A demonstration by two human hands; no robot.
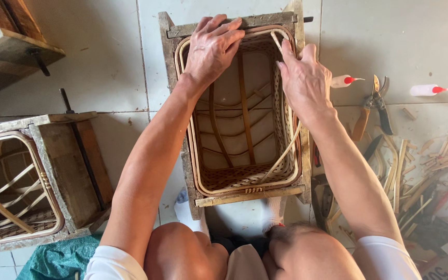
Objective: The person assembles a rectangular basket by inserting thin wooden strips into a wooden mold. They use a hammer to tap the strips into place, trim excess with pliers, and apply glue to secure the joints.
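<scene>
Rectangular woven basket (237, 176) sits inside a wooden frame (182, 31); left hand (212, 46) spread flat on its rim; right hand (304, 78) pinches a cane strip (286, 150).

two bare arms reaching forward, hands side by side

both arms stretch away from the body, bare from the short white sleeves down, elbows slightly bent and forearms drawing closer toward the wrists. the left hand (212, 45) lies palm down, back of the hand up, its fingers (227, 27) extended together and curled over at the tips, thumb tucked beneath. the right hand (303, 78) is near it but apart, turned on its side, wrist a little flexed, fingers (286, 49) bunched and pinched with the thumb. the bare knees show below, between the elbows.
</scene>
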